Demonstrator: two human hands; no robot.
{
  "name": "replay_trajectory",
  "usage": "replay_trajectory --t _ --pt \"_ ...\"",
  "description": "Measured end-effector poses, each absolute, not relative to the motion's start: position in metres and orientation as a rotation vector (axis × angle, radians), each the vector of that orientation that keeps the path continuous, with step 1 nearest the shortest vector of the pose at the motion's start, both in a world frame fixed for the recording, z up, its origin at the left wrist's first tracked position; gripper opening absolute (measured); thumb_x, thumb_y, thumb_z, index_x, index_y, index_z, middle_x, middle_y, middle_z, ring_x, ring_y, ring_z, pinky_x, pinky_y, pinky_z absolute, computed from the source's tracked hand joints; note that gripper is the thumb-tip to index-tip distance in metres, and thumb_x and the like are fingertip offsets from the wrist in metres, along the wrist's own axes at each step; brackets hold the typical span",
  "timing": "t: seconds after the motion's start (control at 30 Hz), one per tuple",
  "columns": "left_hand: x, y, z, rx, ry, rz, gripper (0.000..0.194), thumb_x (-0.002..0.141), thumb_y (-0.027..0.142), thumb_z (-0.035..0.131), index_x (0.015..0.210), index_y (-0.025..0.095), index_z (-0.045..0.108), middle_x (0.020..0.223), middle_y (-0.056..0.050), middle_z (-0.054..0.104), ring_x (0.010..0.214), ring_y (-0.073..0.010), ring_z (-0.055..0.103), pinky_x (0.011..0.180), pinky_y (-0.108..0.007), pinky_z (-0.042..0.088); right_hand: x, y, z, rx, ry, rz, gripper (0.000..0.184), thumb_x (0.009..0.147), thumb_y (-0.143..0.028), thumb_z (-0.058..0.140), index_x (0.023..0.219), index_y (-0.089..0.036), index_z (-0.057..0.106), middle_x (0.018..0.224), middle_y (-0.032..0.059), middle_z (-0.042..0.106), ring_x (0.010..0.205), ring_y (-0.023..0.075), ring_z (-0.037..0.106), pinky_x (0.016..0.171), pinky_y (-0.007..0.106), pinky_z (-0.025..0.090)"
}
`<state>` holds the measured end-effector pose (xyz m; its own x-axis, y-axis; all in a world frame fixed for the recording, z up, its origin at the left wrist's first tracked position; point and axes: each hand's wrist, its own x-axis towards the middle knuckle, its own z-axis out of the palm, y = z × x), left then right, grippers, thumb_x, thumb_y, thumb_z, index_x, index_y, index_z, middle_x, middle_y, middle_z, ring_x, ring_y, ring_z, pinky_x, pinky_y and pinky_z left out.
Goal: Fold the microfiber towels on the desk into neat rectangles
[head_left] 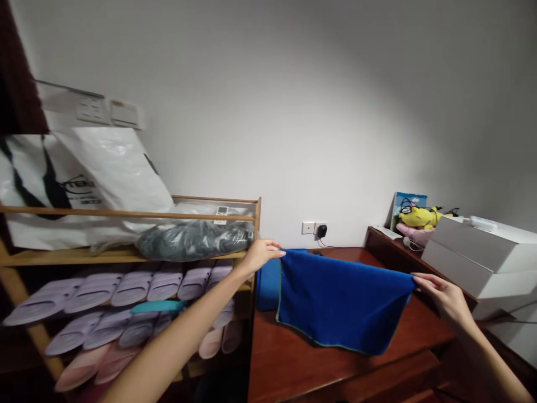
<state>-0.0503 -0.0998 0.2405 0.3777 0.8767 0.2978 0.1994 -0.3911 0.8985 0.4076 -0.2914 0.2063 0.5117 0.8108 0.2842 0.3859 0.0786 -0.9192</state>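
Observation:
A blue cloth (339, 302) with a thin light-coloured edge hangs stretched between my two hands, above a reddish-brown wooden table (277, 369). At its upper left corner, my left hand (260, 256) pinches the fabric between thumb and fingers. My right hand (440, 294) grips the upper right corner the same way. The lower edge droops in a loose curve over the tabletop. Behind the cloth, on the left of the table, lies another blue item (267, 285), mostly hidden, so its kind is unclear.
To the left stands a wooden rack (121, 254) with several lilac slippers (96, 291), pink ones below, and white bags (117, 168) on top. White boxes (482, 246) and a yellow plush toy (419, 217) sit at the right. A black plug (321, 230) is in the wall socket.

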Motion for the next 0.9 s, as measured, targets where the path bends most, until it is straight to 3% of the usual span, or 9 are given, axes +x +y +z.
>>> replay_trajectory --t 0.2,0.33,0.53,0.7,0.9 --pt "-0.078 -0.105 0.258 1.966 1.046 1.023 0.028 0.056 0.04 0.073 0.073 0.018 0.067 0.065 -0.001 0.07 0.069 -0.0201 0.064 0.063 -0.027 0.045 0.384 -0.274 0.213 -1.508 -1.084 0.407 0.049 0.055 -0.051 0.075 0.09 -0.017 0.07 0.082 0.0069 0.073 0.074 0.0215 0.067 0.064 0.026 0.054" --pt "-0.089 -0.111 0.267 2.081 1.109 1.025 0.02 0.058 0.037 0.071 0.066 0.019 0.067 0.059 0.001 0.065 0.061 -0.0182 0.059 0.06 -0.026 0.04 0.378 -0.269 0.216 -1.641 -1.179 0.203 0.047 0.058 -0.059 0.068 0.083 -0.019 0.069 0.078 0.0056 0.072 0.073 0.0216 0.066 0.063 0.026 0.051" --pt "-0.106 -0.136 0.279 2.266 1.037 1.007 0.017 0.063 0.038 0.068 0.061 0.021 0.064 0.076 -0.001 0.064 0.07 -0.0165 0.057 0.065 -0.025 0.042 0.377 -0.282 0.221 -1.814 -1.395 -0.214 0.044 0.07 -0.066 0.051 0.078 -0.024 0.061 0.064 0.0002 0.065 0.056 0.0146 0.056 0.054 0.024 0.043" --pt "-0.126 -0.17 0.285 2.003 0.961 0.686 0.019 0.069 0.04 0.066 0.069 0.022 0.06 0.062 0.003 0.063 0.062 -0.016 0.06 0.06 -0.024 0.044 0.384 -0.302 0.224 -1.855 -1.455 -0.179 0.044 0.069 -0.066 0.052 0.08 -0.025 0.061 0.063 0.0 0.063 0.055 0.0135 0.053 0.052 0.022 0.042" --pt "-0.143 -0.2 0.289 1.917 0.998 0.538 0.023 0.069 0.039 0.068 0.07 0.019 0.056 0.06 0.004 0.063 0.058 -0.0135 0.059 0.056 -0.021 0.042 0.383 -0.311 0.226 -1.813 -1.583 -0.089 0.044 0.067 -0.066 0.055 0.078 -0.024 0.063 0.064 0.0005 0.065 0.056 0.0143 0.056 0.053 0.022 0.044"
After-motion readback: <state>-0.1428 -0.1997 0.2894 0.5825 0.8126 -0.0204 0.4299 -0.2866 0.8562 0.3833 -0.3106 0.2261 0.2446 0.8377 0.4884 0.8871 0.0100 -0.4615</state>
